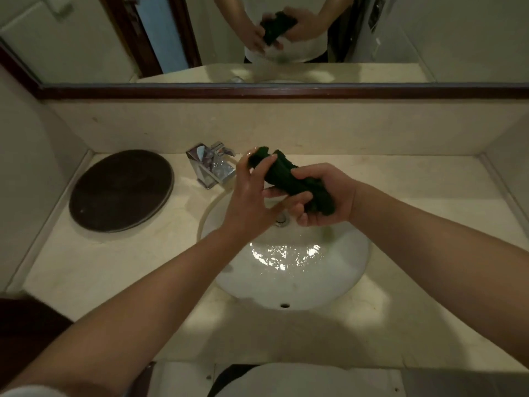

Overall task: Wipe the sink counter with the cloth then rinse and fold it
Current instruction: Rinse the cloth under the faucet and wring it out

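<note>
A dark green cloth, bunched into a thick roll, hangs in the air over the white sink basin. My left hand grips its far upper end, just right of the chrome faucet. My right hand is curled round its lower near end. The cloth looks wet and twisted between the two hands. Water glistens in the bottom of the basin, near the drain. The beige stone counter surrounds the basin.
A round dark brown tray lies on the counter at the left. A wood-framed mirror runs along the back wall above a stone backsplash. Side walls close the counter in on both sides.
</note>
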Action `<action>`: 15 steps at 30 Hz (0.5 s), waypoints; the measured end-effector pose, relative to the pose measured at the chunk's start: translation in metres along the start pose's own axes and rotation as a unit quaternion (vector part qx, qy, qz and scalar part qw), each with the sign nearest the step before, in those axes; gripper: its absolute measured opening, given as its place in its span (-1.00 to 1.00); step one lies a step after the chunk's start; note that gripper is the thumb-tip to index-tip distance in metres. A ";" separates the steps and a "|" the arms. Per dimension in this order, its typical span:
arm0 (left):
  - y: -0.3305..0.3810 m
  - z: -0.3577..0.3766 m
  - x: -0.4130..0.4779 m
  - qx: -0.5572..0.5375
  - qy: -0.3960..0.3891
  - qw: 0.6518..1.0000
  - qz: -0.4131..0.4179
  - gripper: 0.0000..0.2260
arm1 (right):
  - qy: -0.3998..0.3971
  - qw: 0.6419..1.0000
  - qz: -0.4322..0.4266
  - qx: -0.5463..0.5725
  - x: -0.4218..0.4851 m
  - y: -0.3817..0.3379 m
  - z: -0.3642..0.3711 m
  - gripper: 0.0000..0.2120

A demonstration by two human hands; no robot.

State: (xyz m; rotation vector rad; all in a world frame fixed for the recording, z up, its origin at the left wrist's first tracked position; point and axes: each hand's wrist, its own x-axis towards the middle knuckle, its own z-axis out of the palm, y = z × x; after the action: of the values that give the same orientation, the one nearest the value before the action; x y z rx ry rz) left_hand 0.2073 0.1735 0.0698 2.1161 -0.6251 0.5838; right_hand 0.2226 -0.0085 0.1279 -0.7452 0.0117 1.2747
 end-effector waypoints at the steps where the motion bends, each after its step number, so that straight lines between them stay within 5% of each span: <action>1: 0.002 0.001 0.006 0.012 0.044 0.998 0.033 -0.47 | -0.020 1.000 -0.009 -0.001 0.001 0.001 0.003 -0.60; 4: 0.002 -0.006 0.033 0.058 0.112 0.980 0.154 -0.69 | -0.094 0.993 0.003 0.074 0.004 0.002 0.005 -0.70; 8: 0.003 -0.021 0.063 0.074 0.047 0.965 0.246 -0.92 | -0.127 0.989 0.044 0.058 0.008 -0.004 0.004 -0.81; 10: -0.002 -0.027 0.070 0.095 -0.039 0.964 0.246 -0.88 | -0.067 0.996 0.056 -0.035 0.005 -0.007 0.012 -0.82; 12: -0.006 -0.033 0.073 0.157 -0.147 0.948 0.236 -0.85 | 0.074 0.984 0.066 -0.149 0.002 -0.009 0.022 -0.80; 15: 0.001 -0.041 0.071 0.266 -0.320 0.897 0.147 -0.84 | 0.264 0.905 0.071 -0.326 0.007 -0.006 0.026 -0.74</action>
State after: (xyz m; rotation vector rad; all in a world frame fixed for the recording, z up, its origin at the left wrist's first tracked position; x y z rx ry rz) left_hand 0.2538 0.1906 0.1350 2.7802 -1.2875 0.2049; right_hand 0.2203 0.0103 0.1478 -1.6843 0.0829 1.1776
